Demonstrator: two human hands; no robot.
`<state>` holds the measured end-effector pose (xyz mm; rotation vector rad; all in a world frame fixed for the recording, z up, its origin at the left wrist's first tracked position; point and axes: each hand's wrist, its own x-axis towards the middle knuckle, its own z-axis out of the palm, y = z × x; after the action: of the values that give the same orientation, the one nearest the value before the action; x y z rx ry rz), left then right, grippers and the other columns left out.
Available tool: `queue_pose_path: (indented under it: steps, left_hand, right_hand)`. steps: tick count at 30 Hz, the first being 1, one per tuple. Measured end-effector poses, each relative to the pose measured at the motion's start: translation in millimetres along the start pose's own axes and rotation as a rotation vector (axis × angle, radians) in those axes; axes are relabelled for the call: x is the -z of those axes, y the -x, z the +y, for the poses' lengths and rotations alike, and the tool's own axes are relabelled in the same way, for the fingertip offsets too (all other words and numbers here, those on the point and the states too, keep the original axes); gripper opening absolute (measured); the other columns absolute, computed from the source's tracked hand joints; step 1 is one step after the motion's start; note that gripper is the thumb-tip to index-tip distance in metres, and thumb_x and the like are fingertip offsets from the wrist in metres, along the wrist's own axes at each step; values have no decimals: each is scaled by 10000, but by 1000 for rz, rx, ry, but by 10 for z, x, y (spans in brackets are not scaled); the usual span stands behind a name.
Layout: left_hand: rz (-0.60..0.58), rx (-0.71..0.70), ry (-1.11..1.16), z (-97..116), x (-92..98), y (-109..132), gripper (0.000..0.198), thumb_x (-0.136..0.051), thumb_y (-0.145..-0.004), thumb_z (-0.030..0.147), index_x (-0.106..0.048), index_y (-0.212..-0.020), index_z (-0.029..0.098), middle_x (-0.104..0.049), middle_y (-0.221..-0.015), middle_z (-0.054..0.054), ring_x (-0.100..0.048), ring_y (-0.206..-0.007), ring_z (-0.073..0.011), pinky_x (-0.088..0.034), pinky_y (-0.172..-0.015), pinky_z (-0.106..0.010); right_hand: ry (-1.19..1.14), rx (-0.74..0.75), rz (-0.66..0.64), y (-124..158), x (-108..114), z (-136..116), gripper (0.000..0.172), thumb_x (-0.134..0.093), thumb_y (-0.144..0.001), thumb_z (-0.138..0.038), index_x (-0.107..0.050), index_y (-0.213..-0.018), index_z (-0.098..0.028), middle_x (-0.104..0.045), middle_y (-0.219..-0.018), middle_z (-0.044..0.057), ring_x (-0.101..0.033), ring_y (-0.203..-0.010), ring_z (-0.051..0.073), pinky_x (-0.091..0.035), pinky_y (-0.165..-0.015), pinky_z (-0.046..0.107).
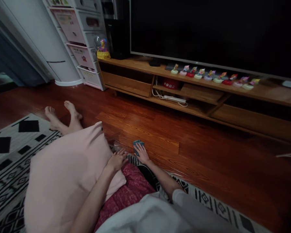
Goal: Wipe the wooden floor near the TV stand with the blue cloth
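Note:
My left hand [117, 160] rests near the front corner of a pink pillow [63, 171] lying across my legs. Its fingers are stretched out and loosely apart, and nothing shows in them. To its right, my right hand [142, 153] lies flat with spread fingers over a small bundle of blue flat pieces [138, 142] on the wooden floor, at the rug's edge. They look like cards, but the hand covers part of them and I cannot tell for sure. Dark red patterned clothing [133, 181] covers my lap between the arms.
A patterned rug [21, 149] lies under me on the wooden floor [155, 129]. Ahead stands a low wooden TV stand [128, 85] with a large dark television [208, 32], several small figurines [199, 73] and a power strip [176, 99]. White-and-pink drawers [81, 55] are at left.

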<state>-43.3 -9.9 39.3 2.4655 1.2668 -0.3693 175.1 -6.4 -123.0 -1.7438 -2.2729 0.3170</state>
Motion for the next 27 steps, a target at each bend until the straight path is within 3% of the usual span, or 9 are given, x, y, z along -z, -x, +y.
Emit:
queue_pose_path:
  steps: [2,5,8,12,15,18,21,24,27]
  left_hand:
    - [-11,4,-1,9,13,5,456,-390,-994,371,-450,-1426,240,-345,-1561,-102,-327,-1425,-237,-282,-1137,-458]
    - [-13,2,0,7,6,2,465,-394,-995,371,-448,-1428,211,-341,-1560,-121,-314,-1431,-240,-280,-1139,-454]
    - [8,-10,20,-14,-35,-9,461,-406,-989,367,-465,-1418,207,-346,-1558,-118,-306,-1434,-247,-266,-1145,-454]
    - [39,-26,58,-51,-98,-28,461,-403,-984,369,-462,-1421,234,-339,-1564,-101,-307,-1433,-252,-250,-1150,-462]
    - [30,-32,63,-64,-107,-36,471,-396,-983,382,-457,-1425,232,-331,-1567,-104,-305,-1434,-257,-258,-1145,-466]
    - [25,-27,43,-57,-86,-34,465,-393,-984,379,-454,-1425,246,-329,-1569,-94,-301,-1436,-246,-260,-1143,-461]
    - [12,-18,18,-41,-57,-27,466,-400,-987,381,-445,-1430,244,-315,-1575,-95,-289,-1441,-243,-255,-1146,-455]
    - [-2,-10,11,-35,-43,-23,475,-394,-992,390,-441,-1434,222,-280,-1588,-108,-276,-1446,-251,-262,-1142,-449]
    - [10,-11,21,-46,-56,-27,464,-396,-989,388,-448,-1427,245,-245,-1603,-83,-251,-1455,-251,-269,-1137,-456]
  right_hand:
    - [-14,112,-52,143,43,43,549,-355,-988,-426,-291,-1518,-294,-265,-1596,3,-177,-1470,180,-159,-1184,392]
    - [-5,107,-98,519,163,383,551,-347,-989,-426,-270,-1522,-310,-266,-1595,-11,-189,-1468,176,-166,-1182,394]
    - [51,-104,-47,1016,298,901,543,-270,-998,-417,-259,-1528,-298,-257,-1599,-6,-170,-1473,175,-176,-1176,413]
    - [149,-585,161,1505,389,1485,580,-178,-991,-410,-249,-1537,-226,-261,-1596,52,-167,-1470,211,-203,-1156,454]
    - [184,-950,368,1452,339,1621,614,-167,-978,-411,-228,-1544,-182,-265,-1584,127,-185,-1457,289,-207,-1126,542]
    - [162,-1093,509,1054,233,1460,627,-198,-966,-391,-180,-1555,-177,-246,-1581,175,-189,-1442,348,-182,-1092,626]
    - [118,-913,410,562,132,1083,622,-233,-965,-364,-174,-1555,-176,-233,-1592,154,-157,-1456,327,-151,-1115,603]
    - [81,-565,192,194,43,620,600,-283,-967,-348,-231,-1542,-182,-231,-1602,100,-120,-1476,268,-138,-1156,511]
    - [41,-215,37,48,-22,234,582,-338,-968,-353,-262,-1533,-235,-237,-1605,45,-122,-1480,218,-133,-1175,448]
